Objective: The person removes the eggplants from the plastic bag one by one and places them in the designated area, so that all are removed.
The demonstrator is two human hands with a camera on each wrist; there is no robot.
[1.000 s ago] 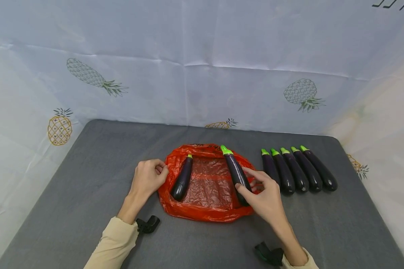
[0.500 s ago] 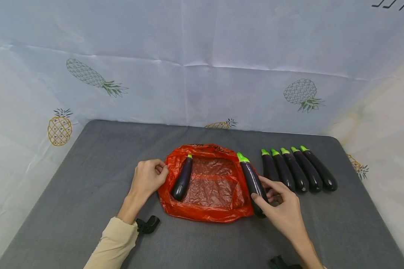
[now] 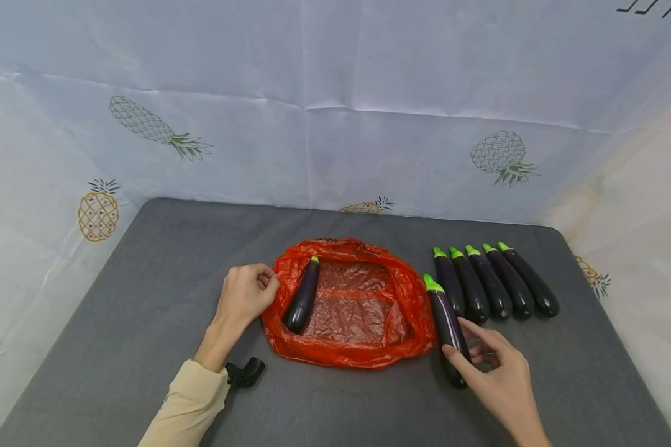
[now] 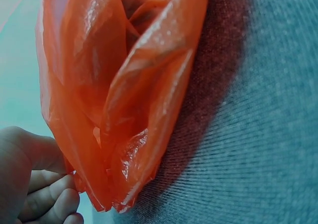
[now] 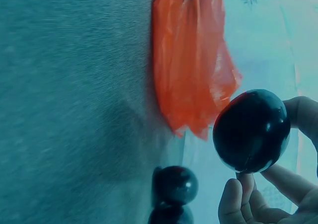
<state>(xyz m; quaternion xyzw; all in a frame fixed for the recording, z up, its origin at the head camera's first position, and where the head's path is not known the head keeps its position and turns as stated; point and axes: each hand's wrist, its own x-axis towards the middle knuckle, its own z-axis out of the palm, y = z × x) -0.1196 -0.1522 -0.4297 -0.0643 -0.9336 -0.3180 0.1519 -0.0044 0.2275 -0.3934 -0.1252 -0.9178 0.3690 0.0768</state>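
Observation:
An open red plastic bag (image 3: 358, 357) lies mid-table, one dark purple eggplant (image 3: 302, 301) resting inside at its left. My left hand (image 3: 245, 292) pinches the bag's left rim between thumb and curled fingers, also plain in the left wrist view. Off the bag's right side, my right hand (image 3: 494, 372) grips another eggplant (image 3: 446, 329) near its thick end, its green cap pointing away from me. In the right wrist view, the held eggplant (image 5: 252, 132) appears end-on, above the table surface, between thumb and fingers.
Several more eggplants (image 3: 494, 285) lie side by side to the right of the bag, caps toward the back. The grey table (image 3: 201, 236) meets a pale pineapple-print cloth (image 3: 313, 155) at its far edge. A black wrist device (image 3: 246, 372) sits at my left sleeve.
My right hand has carried its eggplant rightward and toward me, from over the bag to beside it. The left hand and the eggplant in the bag stay put.

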